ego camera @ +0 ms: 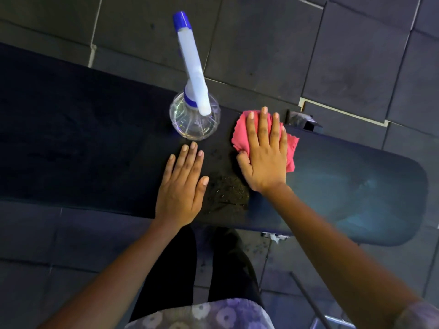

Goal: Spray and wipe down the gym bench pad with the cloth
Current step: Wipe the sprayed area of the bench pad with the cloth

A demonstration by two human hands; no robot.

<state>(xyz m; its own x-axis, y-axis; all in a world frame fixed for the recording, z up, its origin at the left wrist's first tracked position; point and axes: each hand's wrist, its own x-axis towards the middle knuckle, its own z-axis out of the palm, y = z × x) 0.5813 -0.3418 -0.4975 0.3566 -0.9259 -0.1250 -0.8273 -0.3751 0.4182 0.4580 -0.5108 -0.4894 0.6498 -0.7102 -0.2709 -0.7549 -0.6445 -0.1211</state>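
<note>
**Floor-tile gym bay, both hands flat on the pad**

Dark rubber floor tiles [356, 55] all round. Black padded worktop [71, 138], the gym bench pad itself, runs left to right across the view, with its rounded end at right.

- Spray bottle [194, 115]: clear body, white trigger head with a blue tip. It stands upright on the worktop near the far edge, just beyond the left fingertips, not touched.
- Cloth [291, 148]: pink, crumpled, lies on the worktop right of the bottle. Right hand [266, 153] presses it flat with straight, spread fingers, no curl round it. Pink shows past the fingertips and on the right side of the hand.
- Left hand [183, 186]: palm down on bare pad, fingers straight, holds nothing.
- Wet speckled patch [225, 191] sits between the two hands, toward the near edge.
- Metal bracket [301, 121] pokes out at the far edge, just beside the cloth.
- Thin metal bar [311, 300] slants over the floor, bottom right.
- Person's dark-trousered legs [171, 269] stand against the near edge.
</note>
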